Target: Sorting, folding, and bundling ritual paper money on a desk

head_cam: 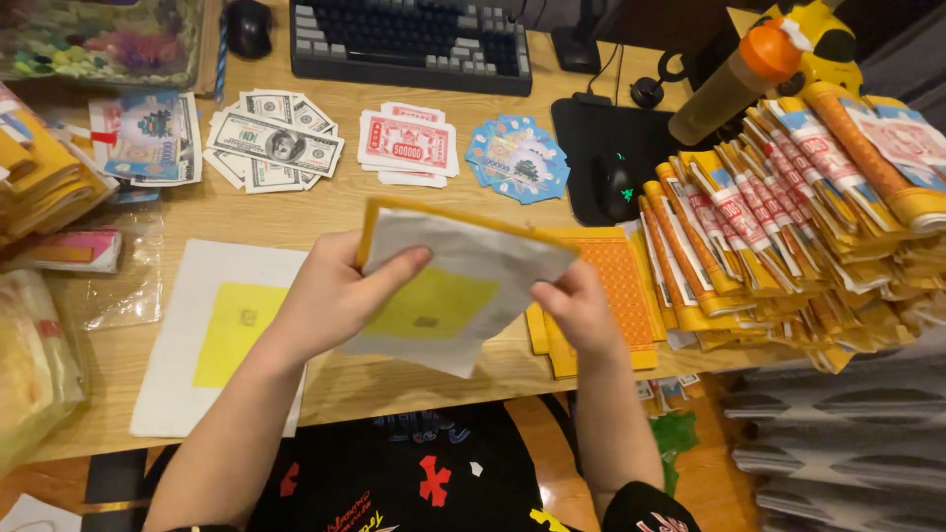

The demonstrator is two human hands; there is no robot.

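Above the counter (414, 379) edge, left hand (330, 296) and right hand (581, 310) pinch a white-and-yellow paper sheet (443, 296) by opposite edges, half wrapped on a yellow stack. Many rolled bundles (788, 217) lie finished at right; another flat sheet (222, 335) and loose note piles (276, 143) appear unwrapped.
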